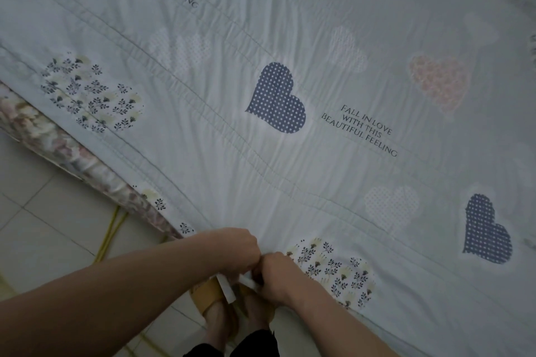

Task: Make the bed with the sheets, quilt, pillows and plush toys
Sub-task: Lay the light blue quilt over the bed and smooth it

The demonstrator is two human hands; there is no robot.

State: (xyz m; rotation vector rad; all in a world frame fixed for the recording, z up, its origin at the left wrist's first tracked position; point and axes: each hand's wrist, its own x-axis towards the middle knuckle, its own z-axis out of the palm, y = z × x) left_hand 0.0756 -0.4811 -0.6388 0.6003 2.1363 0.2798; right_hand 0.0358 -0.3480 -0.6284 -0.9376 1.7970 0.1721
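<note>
On the bed [87,165], quilt [261,38] flat, seams [207,106] diagonal, upper-left to lower-right.

One quilt [220,171], one left hand [240,247], one right hand [276,273], two tan slippers [207,297].

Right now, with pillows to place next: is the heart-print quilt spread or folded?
Spread: the heart-print quilt lies flat over the bed, creases fanning from the near edge that the left hand and right hand grip.
</note>
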